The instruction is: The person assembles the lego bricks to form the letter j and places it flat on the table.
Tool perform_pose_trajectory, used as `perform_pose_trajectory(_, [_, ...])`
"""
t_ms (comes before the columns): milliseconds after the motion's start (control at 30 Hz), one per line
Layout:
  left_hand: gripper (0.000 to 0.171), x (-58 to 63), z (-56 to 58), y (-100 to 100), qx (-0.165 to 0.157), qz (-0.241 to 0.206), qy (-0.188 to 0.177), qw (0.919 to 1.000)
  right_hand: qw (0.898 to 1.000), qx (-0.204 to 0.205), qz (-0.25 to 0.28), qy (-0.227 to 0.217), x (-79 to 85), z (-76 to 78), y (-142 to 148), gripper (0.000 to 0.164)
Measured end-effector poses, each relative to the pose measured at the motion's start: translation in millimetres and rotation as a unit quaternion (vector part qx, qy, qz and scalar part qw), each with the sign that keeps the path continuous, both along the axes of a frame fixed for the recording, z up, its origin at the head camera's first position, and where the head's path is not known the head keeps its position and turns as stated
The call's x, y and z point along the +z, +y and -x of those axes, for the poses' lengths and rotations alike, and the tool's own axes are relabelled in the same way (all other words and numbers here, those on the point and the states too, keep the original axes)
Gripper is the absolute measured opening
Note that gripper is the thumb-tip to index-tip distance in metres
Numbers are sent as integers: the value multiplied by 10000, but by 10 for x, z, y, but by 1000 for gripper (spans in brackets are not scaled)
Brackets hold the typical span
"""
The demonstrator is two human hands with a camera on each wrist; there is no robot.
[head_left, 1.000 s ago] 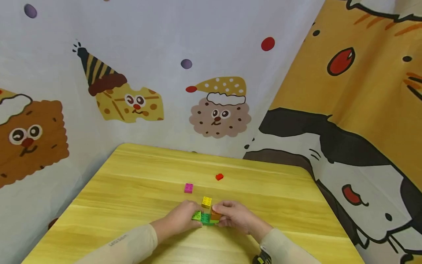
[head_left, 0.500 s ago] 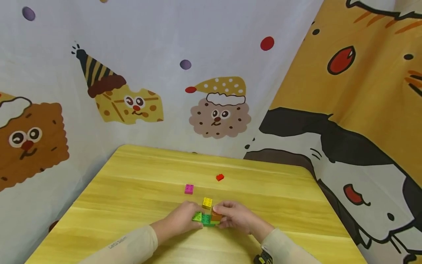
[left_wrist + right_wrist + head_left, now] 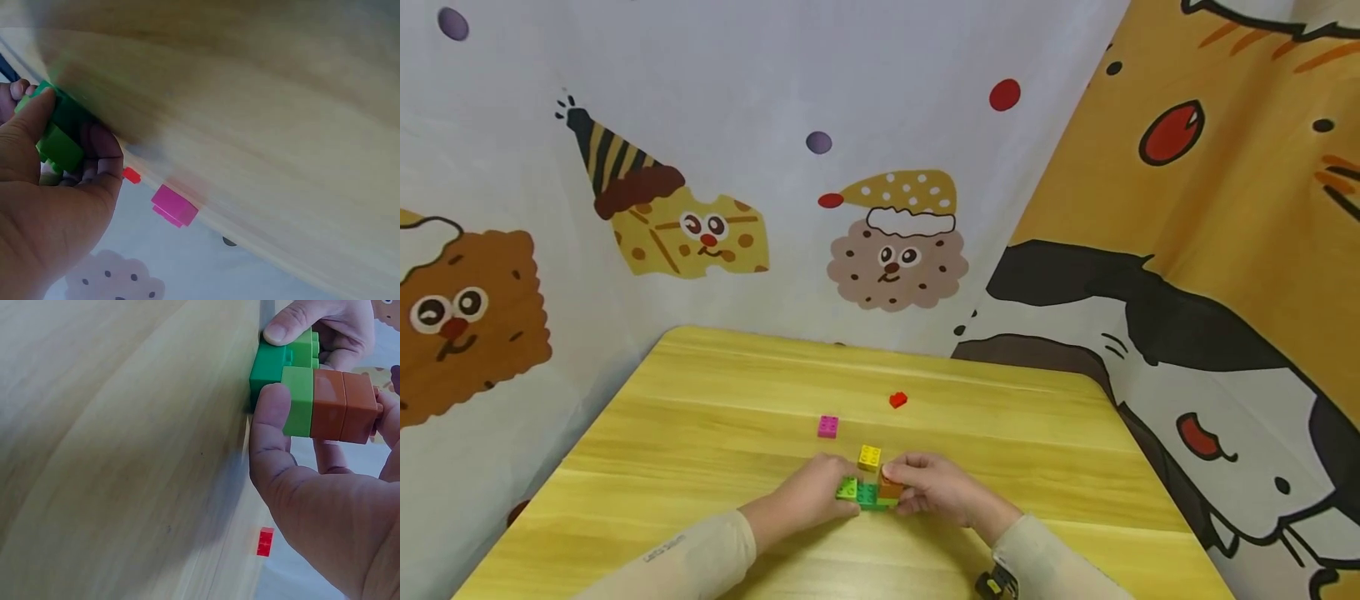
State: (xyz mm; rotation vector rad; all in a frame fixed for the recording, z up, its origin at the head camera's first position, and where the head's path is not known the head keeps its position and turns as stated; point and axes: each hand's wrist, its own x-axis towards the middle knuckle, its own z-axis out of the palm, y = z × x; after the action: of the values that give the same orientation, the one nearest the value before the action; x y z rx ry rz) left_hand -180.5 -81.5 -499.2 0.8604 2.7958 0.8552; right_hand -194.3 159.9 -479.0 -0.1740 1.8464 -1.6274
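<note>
Both hands hold one small assembly of toy building bricks low over the table. Its dark green brick (image 3: 265, 372) forms the base, with a light green brick (image 3: 847, 488) on the left end and another light green brick (image 3: 297, 400) on the right end. Two brown bricks (image 3: 344, 403) are stacked on the right one. My left hand (image 3: 812, 493) pinches the left end, thumb on the near side and fingers curled behind. My right hand (image 3: 942, 490) grips the right-hand stack, one fingertip at its studded top and another against its lower part.
A yellow brick (image 3: 869, 457) lies just beyond the assembly. Farther back on the wooden table (image 3: 737, 375) are a pink brick (image 3: 828, 427) and a small red brick (image 3: 898, 400). A cartoon-printed curtain (image 3: 737, 108) hangs behind the table's far edge.
</note>
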Motion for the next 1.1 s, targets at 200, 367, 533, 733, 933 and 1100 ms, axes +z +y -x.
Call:
perform_pose_trajectory(200, [41,-8,4,-3,-3,1,-59,10000,10000,5,6,-15,1,1,6,46])
perform_pose_trajectory(367, [41,-2,10,-6,4,-93,-99,9999,10000,35,32,-13,-7,12,10,45])
perform_pose_trajectory(533, [40,14,16,-13,-7,-178,-115,9998,10000,32,67,-14,-5,21,11,46])
perform_pose_trajectory(733, [40,17,18,-15,-18,-181,-175,9997,10000,46,66,-23,0,21,10,50])
perform_pose_trajectory(933, [39,0,21,-15,-8,-180,-217,9996,10000,2,83,-10,0,8,8,52])
perform_pose_trajectory(1100, [39,-9,19,-16,1,-196,-188,9996,9997,-75,206,100,10,-10,11,54])
